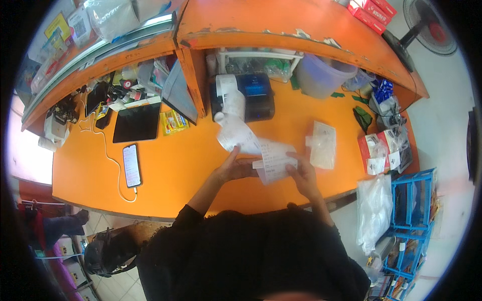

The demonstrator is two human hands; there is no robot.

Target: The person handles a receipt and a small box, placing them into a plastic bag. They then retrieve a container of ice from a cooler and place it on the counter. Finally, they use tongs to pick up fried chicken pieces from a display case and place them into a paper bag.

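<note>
A long printed paper strip [237, 136] curls out of a black receipt printer [260, 98] on the orange desk [180, 180] and runs down to my hands. My left hand [235, 167] is under the strip's lower part, its thumb up against the paper. My right hand [303, 173] pinches the right edge of the printed end [279, 160] between thumb and fingers. A small white tab of paper shows between the hands. Right of my right hand lies a clear plastic packet [323, 146] with white contents.
A phone [131, 165] on a white charging cable, a black tablet [137, 122] and a yellow sachet [174, 122] lie to the left. A translucent bucket [324, 77] stands behind. Red and white boxes [378, 150] are at right, beside blue racks [412, 203]. An orange shelf [293, 22] overhangs the back.
</note>
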